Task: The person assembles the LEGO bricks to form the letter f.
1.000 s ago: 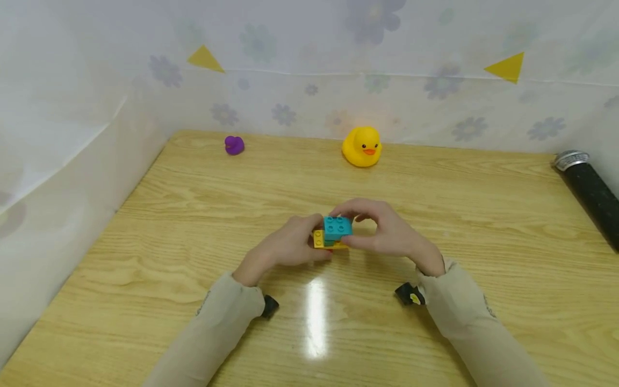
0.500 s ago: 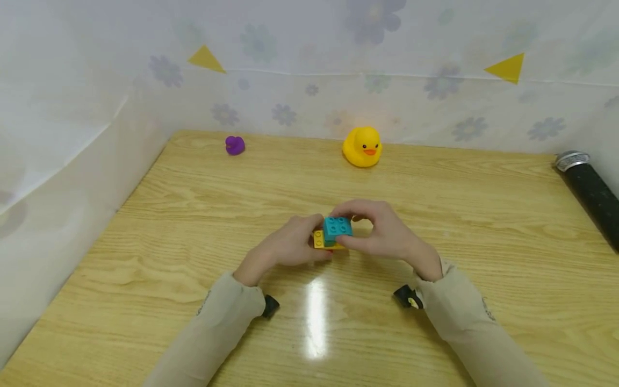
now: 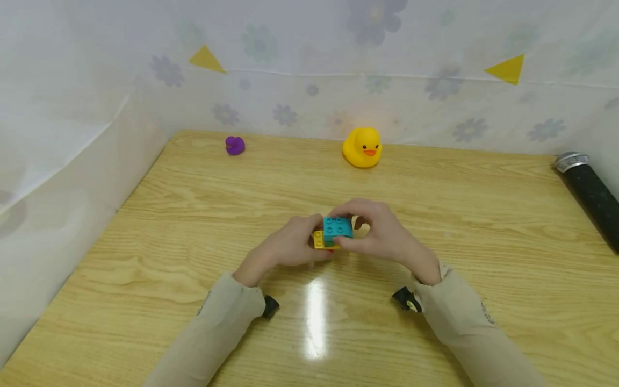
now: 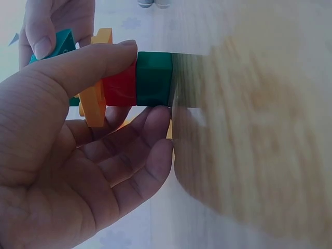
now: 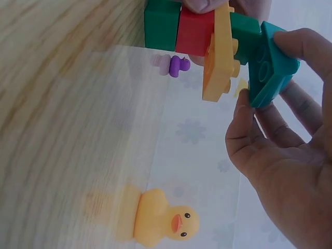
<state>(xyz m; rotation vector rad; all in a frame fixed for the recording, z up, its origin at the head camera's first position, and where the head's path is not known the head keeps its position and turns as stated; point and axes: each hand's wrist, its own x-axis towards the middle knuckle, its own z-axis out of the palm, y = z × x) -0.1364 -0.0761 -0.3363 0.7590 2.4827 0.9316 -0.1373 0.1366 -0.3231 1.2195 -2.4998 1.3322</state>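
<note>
At the table's middle stands a small tower of toy building bricks. From the bottom up it has a green brick (image 4: 154, 80), a red brick (image 4: 120, 89), a longer yellow brick (image 5: 218, 70) and another green brick (image 5: 244, 36). My left hand (image 3: 292, 242) grips the tower from the left, thumb on the red brick. Above the upper green brick, my right hand (image 3: 389, 231) pinches a teal brick (image 3: 337, 228) with a rounded side. In the right wrist view the teal brick tilts against the tower; fingers partly hide it from above.
A purple toy duck (image 3: 235, 145) and a larger yellow duck (image 3: 362, 148) sit along the back of the wooden table (image 3: 271, 183). A black microphone (image 3: 592, 193) with a silver head lies at the right edge. Behind hangs a flowered white curtain (image 3: 309, 43).
The teal brick has tilted and turned slightly on the tower, with the right thumb shifting a little left along its near side. The left hand and the tower below have stayed put.
</note>
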